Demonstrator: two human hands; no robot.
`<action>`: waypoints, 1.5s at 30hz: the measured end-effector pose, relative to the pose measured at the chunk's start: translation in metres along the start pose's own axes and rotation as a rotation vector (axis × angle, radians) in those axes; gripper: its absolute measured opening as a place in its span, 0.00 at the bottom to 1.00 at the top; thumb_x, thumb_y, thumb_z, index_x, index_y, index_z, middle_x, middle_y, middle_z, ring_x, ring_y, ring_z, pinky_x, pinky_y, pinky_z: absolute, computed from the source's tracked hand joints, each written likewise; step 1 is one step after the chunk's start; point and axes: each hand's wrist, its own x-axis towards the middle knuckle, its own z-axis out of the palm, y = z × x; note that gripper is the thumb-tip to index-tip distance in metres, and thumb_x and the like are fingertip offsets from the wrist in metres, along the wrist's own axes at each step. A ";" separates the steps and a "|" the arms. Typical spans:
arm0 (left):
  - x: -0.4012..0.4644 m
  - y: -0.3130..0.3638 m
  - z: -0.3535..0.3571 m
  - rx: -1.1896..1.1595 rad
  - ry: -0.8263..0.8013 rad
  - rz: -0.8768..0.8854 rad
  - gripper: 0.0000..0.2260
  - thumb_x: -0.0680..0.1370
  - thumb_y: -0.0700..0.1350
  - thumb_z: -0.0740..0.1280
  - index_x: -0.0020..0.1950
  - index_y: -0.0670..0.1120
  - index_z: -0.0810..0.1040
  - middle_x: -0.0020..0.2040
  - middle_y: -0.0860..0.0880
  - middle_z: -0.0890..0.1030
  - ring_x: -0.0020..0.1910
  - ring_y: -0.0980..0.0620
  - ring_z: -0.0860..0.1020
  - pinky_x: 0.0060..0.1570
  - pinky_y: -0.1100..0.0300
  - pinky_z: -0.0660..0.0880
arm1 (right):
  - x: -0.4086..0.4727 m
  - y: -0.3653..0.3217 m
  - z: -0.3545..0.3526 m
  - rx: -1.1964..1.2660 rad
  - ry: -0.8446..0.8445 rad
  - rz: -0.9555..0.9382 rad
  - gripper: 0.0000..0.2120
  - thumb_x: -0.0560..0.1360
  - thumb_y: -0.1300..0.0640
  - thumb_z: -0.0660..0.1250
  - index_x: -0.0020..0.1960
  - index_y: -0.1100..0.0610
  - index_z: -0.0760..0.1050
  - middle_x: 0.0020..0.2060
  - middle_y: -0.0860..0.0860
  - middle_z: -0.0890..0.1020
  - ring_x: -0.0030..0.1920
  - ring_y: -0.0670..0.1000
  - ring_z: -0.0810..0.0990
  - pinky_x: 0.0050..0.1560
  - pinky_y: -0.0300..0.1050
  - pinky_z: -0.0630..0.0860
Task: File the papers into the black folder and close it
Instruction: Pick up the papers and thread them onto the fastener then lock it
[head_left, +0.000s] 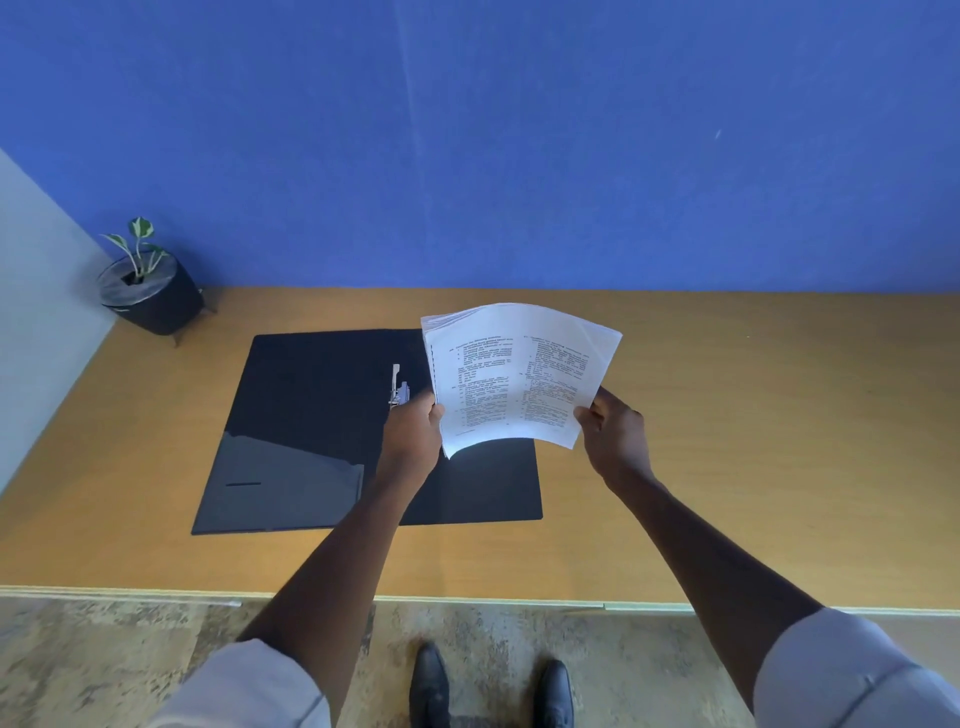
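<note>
While both hands (413, 431) (613, 431) pinch them, papers (519, 374) hover above folder (311, 415).

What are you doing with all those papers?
A person is holding a stack of printed papers in the air, the left hand pinching one side and the right hand the other. Below them a black folder lies open on the wooden table, its metal clip showing. The papers are not in the folder yet.

Wood table (727, 467) w/ open black folder (311, 415) flat on it, potted plant (150, 296) at far-left corner.
</note>
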 end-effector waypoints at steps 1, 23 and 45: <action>-0.001 -0.001 -0.001 -0.007 0.015 0.016 0.12 0.82 0.40 0.60 0.40 0.39 0.67 0.34 0.39 0.72 0.32 0.49 0.63 0.32 0.58 0.61 | 0.000 0.000 0.000 -0.007 -0.003 -0.003 0.08 0.78 0.63 0.61 0.52 0.55 0.77 0.43 0.58 0.84 0.45 0.64 0.80 0.37 0.51 0.77; 0.013 0.001 -0.014 -0.051 -0.036 0.051 0.16 0.81 0.40 0.62 0.35 0.41 0.62 0.31 0.47 0.66 0.30 0.52 0.59 0.29 0.58 0.57 | 0.002 -0.002 -0.003 0.041 -0.004 0.046 0.04 0.80 0.60 0.64 0.50 0.54 0.77 0.41 0.46 0.84 0.43 0.52 0.82 0.39 0.47 0.76; 0.024 -0.068 0.003 -0.366 -0.224 -0.446 0.14 0.78 0.41 0.71 0.62 0.39 0.80 0.54 0.44 0.84 0.51 0.45 0.84 0.50 0.51 0.82 | 0.023 0.023 0.044 0.104 -0.194 0.310 0.04 0.76 0.58 0.68 0.48 0.50 0.79 0.37 0.48 0.86 0.32 0.49 0.78 0.32 0.42 0.72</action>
